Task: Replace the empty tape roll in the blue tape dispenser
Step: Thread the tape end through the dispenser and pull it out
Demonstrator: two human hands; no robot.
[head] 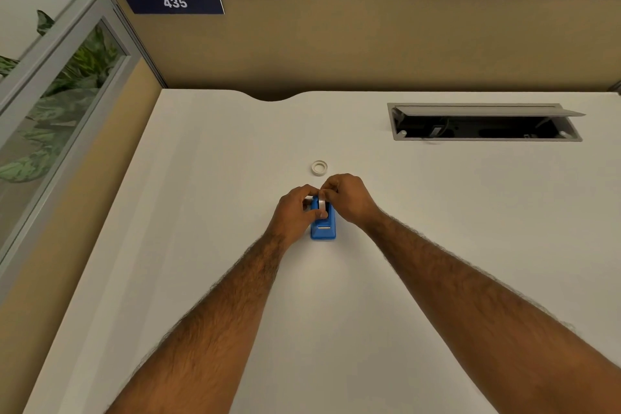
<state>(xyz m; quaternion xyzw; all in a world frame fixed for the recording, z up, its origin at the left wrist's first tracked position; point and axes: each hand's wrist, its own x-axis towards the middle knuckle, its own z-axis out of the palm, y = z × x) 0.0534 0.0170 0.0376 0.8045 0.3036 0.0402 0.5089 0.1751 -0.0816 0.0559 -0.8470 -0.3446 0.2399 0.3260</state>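
The blue tape dispenser (323,230) stands on the white desk (437,212), its cutter end toward me. My left hand (295,215) grips its left side, thumb resting on top. A tape roll (322,203) sits upright in the dispenser's cradle, and my right hand (347,198) pinches the top of that roll from the right. A small whitish ring, which looks like a bare tape core (319,167), lies flat on the desk just beyond my hands. The dispenser's far end is hidden by my fingers.
An open cable hatch (484,123) with a raised lid is sunk into the desk at the back right. Tan cubicle partitions (369,40) close off the back and left, with a sign reading 435 (174,2). A curved cable notch (272,97) cuts the desk's rear edge.
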